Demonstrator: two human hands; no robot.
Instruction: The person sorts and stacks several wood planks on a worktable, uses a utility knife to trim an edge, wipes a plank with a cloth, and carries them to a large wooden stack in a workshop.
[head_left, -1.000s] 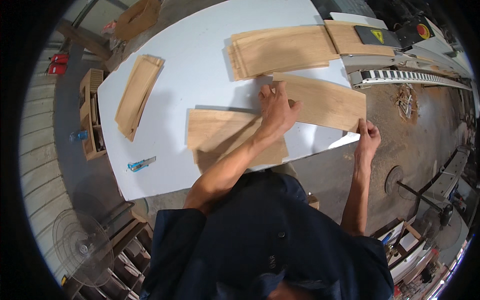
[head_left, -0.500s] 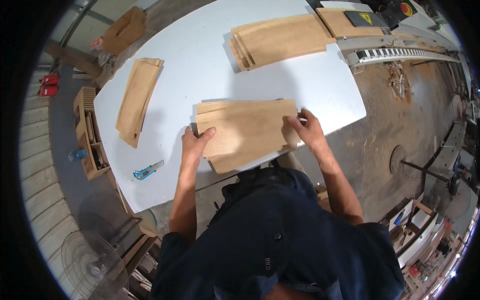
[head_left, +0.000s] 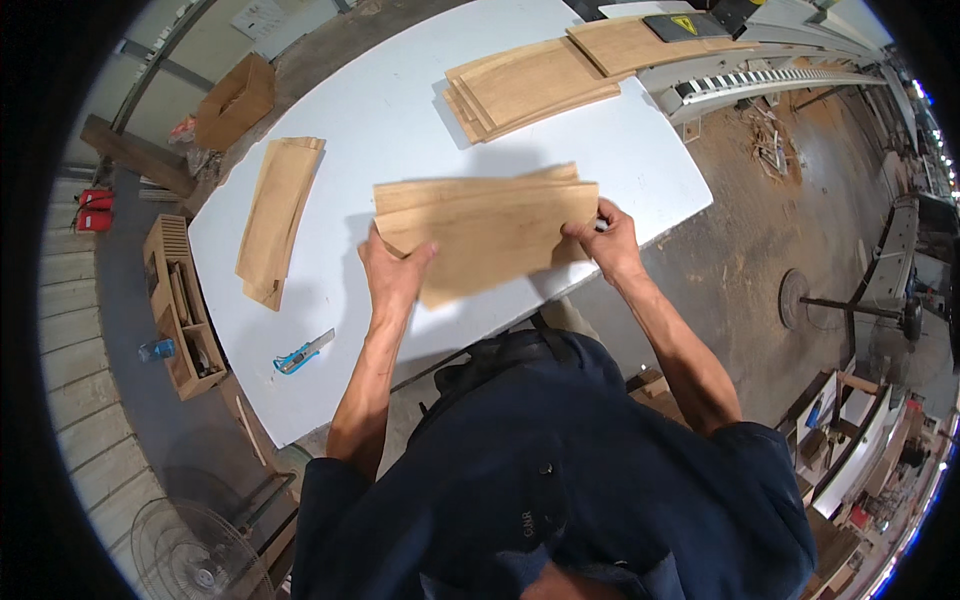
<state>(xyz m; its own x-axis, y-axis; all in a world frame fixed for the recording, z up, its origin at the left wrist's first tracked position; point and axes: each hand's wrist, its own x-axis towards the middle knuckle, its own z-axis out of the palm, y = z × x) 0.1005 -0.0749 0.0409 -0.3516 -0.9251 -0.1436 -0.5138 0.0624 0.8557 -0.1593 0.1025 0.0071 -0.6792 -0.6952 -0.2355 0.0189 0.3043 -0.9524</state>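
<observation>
Several thin wooden boards (head_left: 495,236) lie overlapped in a loose stack in front of me, their edges out of line. My left hand (head_left: 394,268) is closed on the stack's left end, thumb on the upper face and fingers mostly hidden. At the right end, my right hand (head_left: 608,243) pinches the boards between thumb and fingers. The stack appears tilted, its far edge raised over the white table (head_left: 390,120). To the left of my left hand rests a blue utility knife (head_left: 303,352) with its blade out.
A narrow stack of boards (head_left: 278,220) lies at the table's left. Another board stack (head_left: 535,85) sits at the far side, touching a machine (head_left: 700,90) with a warning label. A wooden crate (head_left: 183,305) and a fan (head_left: 195,560) stand on the floor at left.
Both hands have raised and tilted the board stack, and its boards have shifted against each other, with more edges fanned out at the far side. My view has turned slightly.
</observation>
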